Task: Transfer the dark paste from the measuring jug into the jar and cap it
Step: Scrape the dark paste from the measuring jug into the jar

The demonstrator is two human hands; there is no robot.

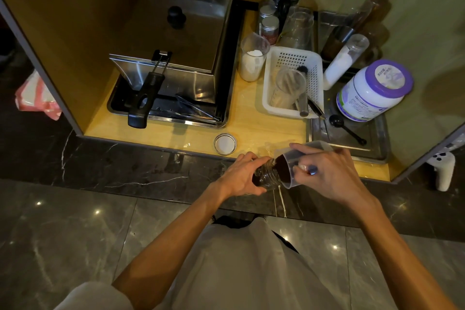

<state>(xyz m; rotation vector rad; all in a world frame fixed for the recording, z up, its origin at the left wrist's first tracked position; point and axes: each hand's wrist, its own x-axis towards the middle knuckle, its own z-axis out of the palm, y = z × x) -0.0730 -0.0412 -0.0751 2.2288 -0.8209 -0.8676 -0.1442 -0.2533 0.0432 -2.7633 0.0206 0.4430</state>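
We tilt the jug (pixel 293 166) in our right hand (pixel 329 173) onto the jar (pixel 265 176) — gripped angled by our left hand (pixel 241 176) — so paste (pixel 283 167) slides in.

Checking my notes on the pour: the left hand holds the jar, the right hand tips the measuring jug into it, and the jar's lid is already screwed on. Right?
Not quite. The head view shows the round white-lined lid lying on the yellow counter, off the clear glass jar. The rest stands: left hand holds it, right hand tips the clear plastic measuring jug.

Clear measuring jug (pixel 292 158) tipped, dark paste (pixel 283 168) at jar (pixel 266 175) mouth, white cap (pixel 225 144) on counter
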